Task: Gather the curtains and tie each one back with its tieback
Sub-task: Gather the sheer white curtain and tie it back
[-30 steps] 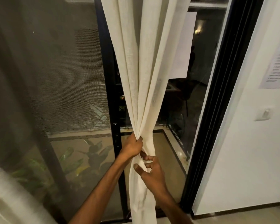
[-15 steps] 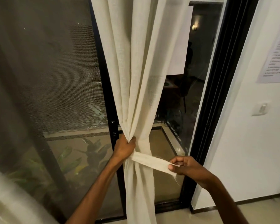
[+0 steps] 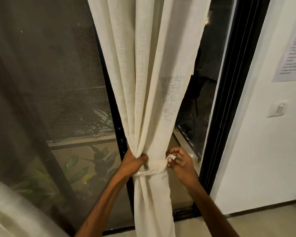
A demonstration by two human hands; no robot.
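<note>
A cream linen curtain (image 3: 149, 86) hangs in front of a dark sliding glass door, gathered into a narrow bunch at waist height. My left hand (image 3: 132, 162) grips the gathered folds on their left side. A matching cream tieback (image 3: 151, 171) runs across the front of the bunch just below that hand. My right hand (image 3: 180, 161) pinches the tieback's end at the curtain's right edge, fingers curled round it. Where the tieback passes behind the curtain is hidden.
The black door frame (image 3: 227, 100) stands just right of the curtain, then a white wall with a switch (image 3: 278, 109) and a paper notice (image 3: 294, 53). A second pale curtain (image 3: 15, 212) fills the bottom left corner. Plants show through the mesh screen (image 3: 50, 82).
My right hand has pulled the tieback from out at the right back in against the curtain's right edge, so the strip now lies tight across the bunch. My left hand keeps its grip.
</note>
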